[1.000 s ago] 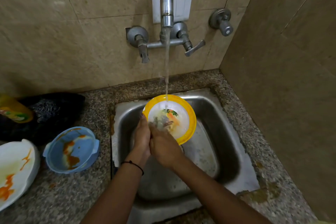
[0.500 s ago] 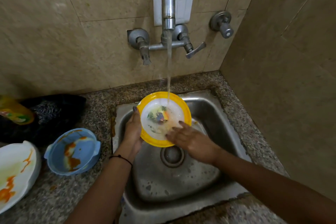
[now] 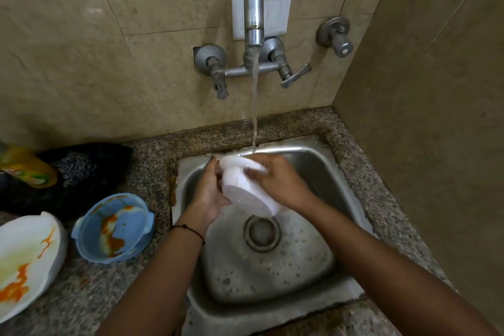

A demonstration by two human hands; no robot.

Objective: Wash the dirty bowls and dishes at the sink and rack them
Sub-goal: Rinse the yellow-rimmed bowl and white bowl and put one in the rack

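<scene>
Head view, sink station. A round plastic bowl (image 3: 245, 191) is held tilted over the stainless steel sink (image 3: 321, 169), above the drain (image 3: 261, 233). It is now turned over: its white underside and flat base face the camera, where half a second ago its yellow-rimmed, soiled inside did. The left hand (image 3: 208, 194) grips the bowl's left side, fingers curled round the rim, a black thread (image 3: 191, 229) on the wrist. The right hand (image 3: 281, 180), earlier laid with straight fingers on the inside, now clasps the right rim, fingers together and bent over the edge. Water (image 3: 255, 103) runs from the wall-mounted chrome tap (image 3: 253, 8) and lands where bowl and right hand meet. On the speckled granite counter (image 3: 95, 294), left of the sink, a sauce-stained blue plastic bowl (image 3: 114, 226) and a stained white plate (image 3: 24, 256) stand as before, just beside each other. Behind them lie a yellow bottle (image 3: 27, 169) and a dark cloth (image 3: 81, 169).
</scene>
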